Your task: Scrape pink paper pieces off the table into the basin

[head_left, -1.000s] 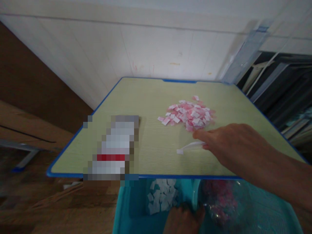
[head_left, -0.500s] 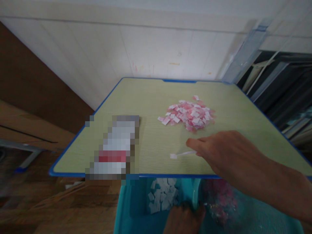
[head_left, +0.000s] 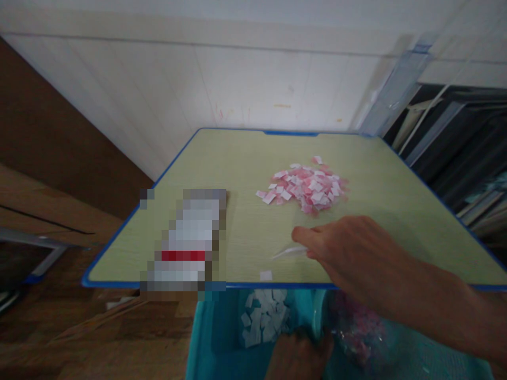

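My right hand [head_left: 348,248] is over the front part of the table [head_left: 237,158], its thumb and fingers pinched on a thin, translucent white plastic piece [head_left: 291,252] whose tip points left. Just below that tip, a small white paper square [head_left: 265,275] lies at the table's front edge. Beyond the hand is a loose pile of small pink and white paper pieces [head_left: 312,187]. Low in the view, my left hand [head_left: 299,356] is curled by the rim of a teal container [head_left: 318,314]. Its fingertips are hidden, and what they grip cannot be made out.
Below the table edge stands a teal bin [head_left: 193,338] with white paper pieces [head_left: 263,322] inside. Beside them is a clear bag [head_left: 362,330] of pink pieces. A pixelated flat object [head_left: 190,232] lies on the left of the table. Dark folders [head_left: 467,126] stand at right.
My right hand has moved slightly left and toward me with the plastic piece. The white paper square has shifted toward the front edge and is now apart from the tip. My left hand stays put.
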`<state>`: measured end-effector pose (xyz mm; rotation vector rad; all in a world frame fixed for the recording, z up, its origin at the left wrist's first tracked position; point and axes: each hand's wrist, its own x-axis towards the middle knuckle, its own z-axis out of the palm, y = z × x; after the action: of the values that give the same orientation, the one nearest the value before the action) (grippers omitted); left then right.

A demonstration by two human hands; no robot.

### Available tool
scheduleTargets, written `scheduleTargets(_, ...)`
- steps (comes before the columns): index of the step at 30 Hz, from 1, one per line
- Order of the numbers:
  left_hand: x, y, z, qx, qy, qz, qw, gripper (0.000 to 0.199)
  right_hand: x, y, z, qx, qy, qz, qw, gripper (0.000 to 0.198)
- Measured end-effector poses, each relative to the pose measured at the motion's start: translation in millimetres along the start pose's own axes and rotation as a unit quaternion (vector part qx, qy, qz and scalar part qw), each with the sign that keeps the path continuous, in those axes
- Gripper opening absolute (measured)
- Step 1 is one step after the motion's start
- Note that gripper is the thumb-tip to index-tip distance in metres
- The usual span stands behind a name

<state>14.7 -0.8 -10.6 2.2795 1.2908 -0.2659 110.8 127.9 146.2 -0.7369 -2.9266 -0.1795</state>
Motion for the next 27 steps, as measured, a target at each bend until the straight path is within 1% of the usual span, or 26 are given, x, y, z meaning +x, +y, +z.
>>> scheduleTargets(4,1,0,5,-0.019,0.003,-0.012,1.0,0.048,4,-14,-5,0.025,-0.021,0.013,0.999,0.019)
scheduleTargets(10,1,0,2,-0.074,0.015,-0.002,0.997,0.048,6,-25,-13,0.061,-0.033,-0.003,0.998,0.021)
scheduleTargets(12,0,0,1,-0.088,0.023,-0.003,0.996,0.043,8,-28,-15,0.071,-0.052,-0.006,0.996,0.025)
scheduleTargets(16,-2,0,2,-0.11,0.066,-0.01,0.992,0.034,13,-37,-20,0.062,-0.126,0.002,0.99,0.027)
scheduleTargets(18,-1,1,3,-0.108,0.076,-0.013,0.991,0.033,11,-38,-21,0.062,-0.132,0.0,0.989,0.026)
scheduleTargets(20,0,1,3,-0.084,0.056,-0.014,0.995,0.034,3,-33,-20,0.059,-0.099,0.0,0.993,0.024)
scheduleTargets(22,1,0,5,-0.047,0.027,-0.011,0.998,0.039,-7,-19,-17,0.032,-0.049,0.016,0.998,0.024)
scheduleTargets(23,2,0,6,-0.029,0.02,-0.011,0.999,0.042,-12,-9,-16,0.008,-0.041,0.037,0.998,0.026)
scheduleTargets(24,2,0,7,-0.016,0.018,-0.012,1.0,0.044,-17,2,-14,-0.022,-0.018,0.053,0.998,0.027)
scheduleTargets(25,2,-1,9,-0.007,0.021,-0.012,1.0,0.045,-20,14,-13,-0.053,-0.001,0.075,0.996,0.025)
scheduleTargets(27,3,-2,13,-0.001,0.035,-0.014,0.999,0.045,-21,36,-10,-0.115,-0.037,0.152,0.981,0.025)
